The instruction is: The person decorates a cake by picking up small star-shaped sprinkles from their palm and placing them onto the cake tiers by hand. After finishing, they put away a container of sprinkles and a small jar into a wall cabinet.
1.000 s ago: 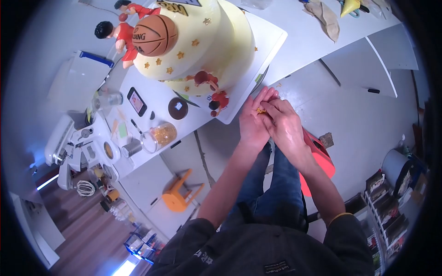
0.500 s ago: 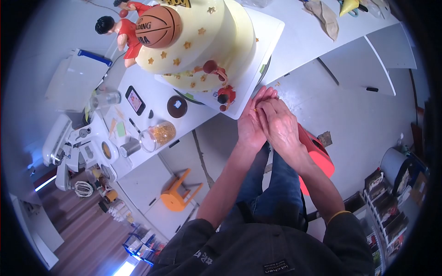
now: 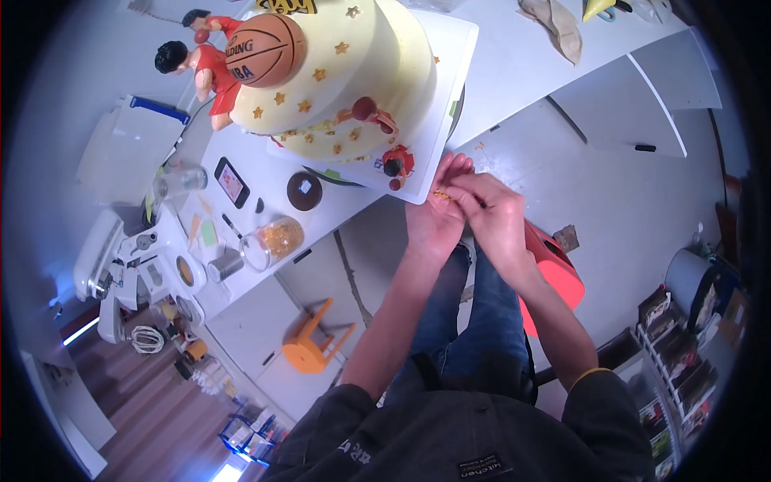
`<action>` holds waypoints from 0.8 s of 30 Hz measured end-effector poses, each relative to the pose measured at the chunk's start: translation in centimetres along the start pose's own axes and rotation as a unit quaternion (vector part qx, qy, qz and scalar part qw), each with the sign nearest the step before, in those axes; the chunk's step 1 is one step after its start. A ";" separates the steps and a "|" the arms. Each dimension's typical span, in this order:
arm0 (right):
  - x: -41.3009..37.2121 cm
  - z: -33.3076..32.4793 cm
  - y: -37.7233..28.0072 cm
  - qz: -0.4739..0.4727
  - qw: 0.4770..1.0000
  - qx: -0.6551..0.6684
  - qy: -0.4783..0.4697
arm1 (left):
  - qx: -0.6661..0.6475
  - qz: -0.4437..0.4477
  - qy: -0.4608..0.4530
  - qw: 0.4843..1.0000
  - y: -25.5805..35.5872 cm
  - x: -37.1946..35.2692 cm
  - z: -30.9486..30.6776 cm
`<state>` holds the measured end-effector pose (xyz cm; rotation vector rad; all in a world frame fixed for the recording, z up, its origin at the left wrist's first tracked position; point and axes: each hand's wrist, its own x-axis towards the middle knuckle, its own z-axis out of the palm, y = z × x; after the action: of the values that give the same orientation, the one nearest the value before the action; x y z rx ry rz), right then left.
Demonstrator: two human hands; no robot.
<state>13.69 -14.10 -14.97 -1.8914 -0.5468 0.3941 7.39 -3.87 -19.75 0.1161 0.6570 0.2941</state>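
Note:
My left hand (image 3: pixel 434 221) is palm up and cupped just off the table edge, with small gold star decorations (image 3: pixel 442 194) lying in it. Over that palm, my right hand (image 3: pixel 492 213) pinches thumb and forefinger together at the gold pieces; exactly what sits between the fingertips is too small to make out clearly. Beside my hands stands a pale yellow tiered cake (image 3: pixel 377 72) on a white board (image 3: pixel 462 60). It carries gold stars, a basketball (image 3: pixel 265 50) and red-shirted player figures (image 3: pixel 210 76). One small figure (image 3: pixel 396 163) is at its base, near my left fingers.
On the white table are an open clear jar (image 3: pixel 273 243) of gold pieces, a phone (image 3: pixel 231 182), a dark round disc (image 3: pixel 304 190) and a metal can (image 3: pixel 226 265). An orange stool (image 3: pixel 305 345) and a red bin (image 3: pixel 554 277) stand below table height.
My right hand has drawn back slightly and lifted off the left palm, so the gold pieces show more. The whole view has shifted a little; the cake stays in place.

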 end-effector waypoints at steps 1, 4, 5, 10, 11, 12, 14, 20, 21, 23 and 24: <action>0.2 -0.2 0.1 0.059 0.995 0.072 0.038 | -0.019 0.002 0.016 1.000 0.2 -0.1 0.3; 2.1 -1.2 0.6 0.177 0.937 0.247 0.172 | -0.040 0.007 0.050 0.998 0.6 -0.4 1.5; 3.3 -1.9 0.5 0.179 0.914 0.279 0.233 | -0.042 0.009 0.057 0.997 0.8 -0.5 1.8; 7.3 -2.5 -1.3 0.075 0.905 0.237 0.344 | -0.060 0.018 0.029 0.998 1.4 -0.7 2.4; 7.7 -1.6 -2.4 0.052 0.938 0.181 0.290 | -0.064 0.022 0.014 0.998 1.4 -0.7 2.2; 8.0 -0.6 -3.4 0.028 0.964 0.124 0.234 | -0.075 0.023 -0.012 0.997 1.3 -0.5 1.9; 7.3 -0.1 -4.3 0.011 0.957 0.154 0.246 | -0.098 0.024 -0.065 0.993 1.6 -0.1 1.6; 2.0 -0.7 -1.1 0.063 0.982 0.076 0.161 | -0.094 0.036 -0.002 0.995 2.0 -0.9 3.3; 1.4 -0.7 -1.2 0.029 0.992 0.048 0.109 | -0.083 0.037 -0.050 0.995 2.0 -0.7 2.9; 0.8 -0.3 -1.9 -0.035 0.999 -0.006 0.009 | -0.056 0.035 -0.144 0.987 2.1 -0.5 2.0; 0.8 0.0 -1.8 -0.069 0.997 -0.039 -0.010 | -0.044 0.033 -0.126 0.991 2.0 -0.6 1.5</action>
<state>14.00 -13.13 -13.32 -1.9123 -0.7113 0.3064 7.43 -2.19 -17.81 0.0890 0.3898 0.3658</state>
